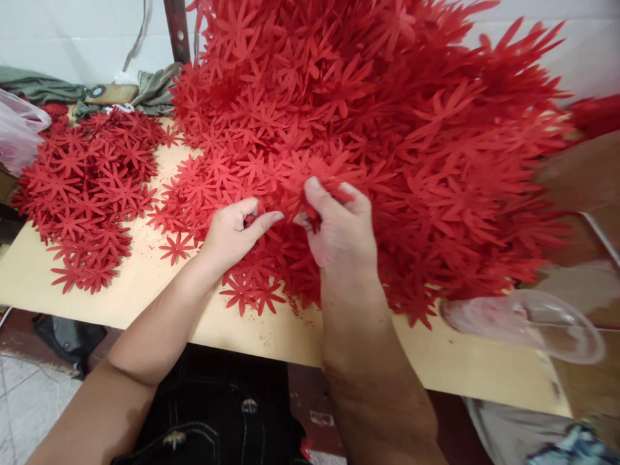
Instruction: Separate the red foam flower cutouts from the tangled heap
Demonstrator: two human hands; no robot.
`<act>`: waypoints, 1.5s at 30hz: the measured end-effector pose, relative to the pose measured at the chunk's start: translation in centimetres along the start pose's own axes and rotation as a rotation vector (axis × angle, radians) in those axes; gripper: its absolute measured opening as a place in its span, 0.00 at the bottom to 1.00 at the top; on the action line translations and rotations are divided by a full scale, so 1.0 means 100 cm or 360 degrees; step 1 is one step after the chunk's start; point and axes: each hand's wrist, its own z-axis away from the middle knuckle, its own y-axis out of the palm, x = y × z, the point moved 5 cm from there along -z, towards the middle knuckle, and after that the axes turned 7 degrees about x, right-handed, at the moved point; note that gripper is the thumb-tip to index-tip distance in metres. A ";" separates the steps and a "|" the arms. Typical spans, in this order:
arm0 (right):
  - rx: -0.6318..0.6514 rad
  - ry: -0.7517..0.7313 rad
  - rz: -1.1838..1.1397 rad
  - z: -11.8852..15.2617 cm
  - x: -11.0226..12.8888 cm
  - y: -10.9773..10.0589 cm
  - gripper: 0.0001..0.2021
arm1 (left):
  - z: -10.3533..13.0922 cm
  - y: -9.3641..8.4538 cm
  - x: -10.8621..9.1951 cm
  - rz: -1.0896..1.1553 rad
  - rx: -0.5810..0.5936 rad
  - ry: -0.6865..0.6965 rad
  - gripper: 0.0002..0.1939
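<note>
A large heap of red flower-shaped petal pieces (426,148) fills the middle and right of the pale yellow table (159,303). My right hand (341,226), at the front of the heap, is closed on some red petal pieces that show between the thumb and fingers. Just to its left is my left hand (239,229), thumb stretched toward the right hand and fingers curled; whether anything lies between them is hidden. A single red flower piece (175,249) rests on the table left of my left hand. The two hands are a little apart.
A smaller pile of red flower pieces (92,187) sits at the left, beside a clear plastic bag (19,132). Green cloth (43,87) lies at the back left. A clear plastic cup (527,323) lies on its side at the front right, near brown boxes (586,187).
</note>
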 end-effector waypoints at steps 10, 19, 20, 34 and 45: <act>0.0328 0.0046 -0.0126 -0.007 -0.003 0.001 0.09 | 0.006 -0.030 -0.004 -0.0580 -0.0645 0.0529 0.15; 0.0160 -0.0072 0.0500 0.002 0.000 0.008 0.18 | 0.010 -0.009 -0.019 -0.0322 -0.0365 0.0599 0.12; 0.0155 -0.0087 0.0565 0.003 0.001 0.009 0.19 | 0.009 -0.007 -0.016 -0.0245 -0.0324 0.0536 0.14; 0.0746 -0.0064 0.0491 0.013 -0.004 0.033 0.09 | 0.000 -0.020 0.017 0.0620 -0.0575 -0.0162 0.14; 0.0209 -0.0138 0.0636 0.005 -0.002 0.014 0.23 | 0.009 -0.021 -0.006 0.0003 -0.0535 0.0326 0.18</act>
